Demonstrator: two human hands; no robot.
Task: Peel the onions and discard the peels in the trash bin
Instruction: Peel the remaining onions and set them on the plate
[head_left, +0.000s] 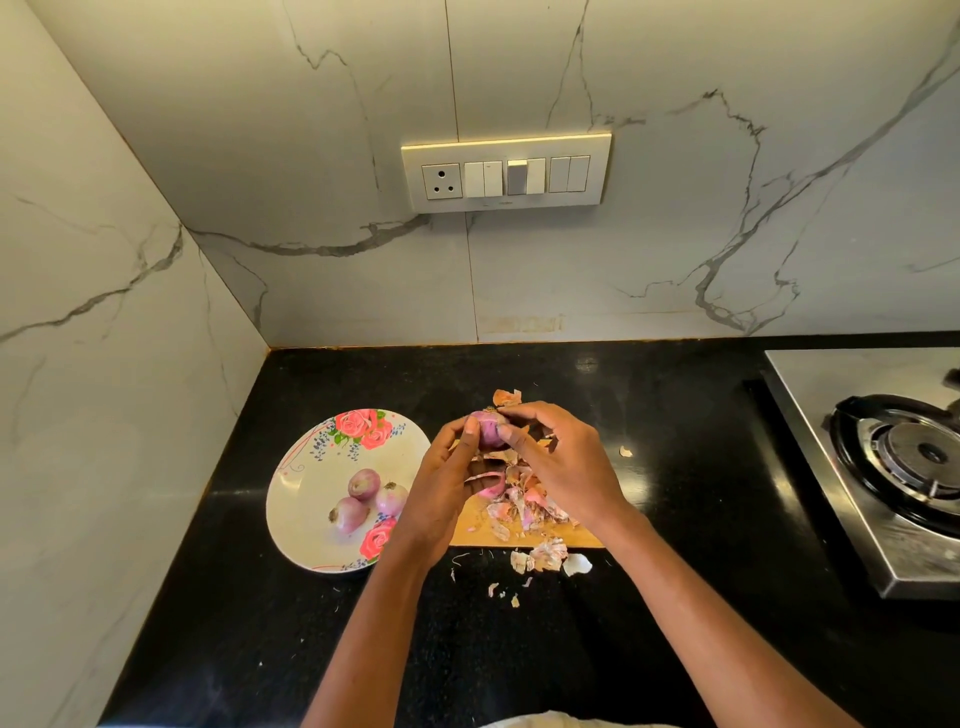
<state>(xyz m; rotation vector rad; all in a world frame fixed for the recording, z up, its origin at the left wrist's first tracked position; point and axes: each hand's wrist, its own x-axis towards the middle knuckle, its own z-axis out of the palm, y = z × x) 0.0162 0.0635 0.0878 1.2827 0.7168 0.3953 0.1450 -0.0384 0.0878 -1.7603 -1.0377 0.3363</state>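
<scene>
Holding one onion (488, 429) up over the far end of the wooden cutting board (470, 525), the person is partway through the peeling, by the look of things. Three onions (370, 499) lie close together on the flowered plate (301, 499), just left of the board; they show smooth purple skin and look already peeled, though that is a judgement. A heap of loose peels (522, 506) covers the board, and more scraps lie on the black counter (234, 597) just off the board's near edge, with one flake off to its right and a few beyond its far end. None of it has been thrown away yet, and no trash bin is in view, so the discarding step seems wholly left to do. The left hand (447, 483) grips the onion from the board's plate side, thumb curled up against its front. The right hand (558, 460) pinches at the onion's top and right flank, fingers curled over it, apparently working at the skin. The onion sits between both sets of fingertips, clear of the board and well above the peel heap.
</scene>
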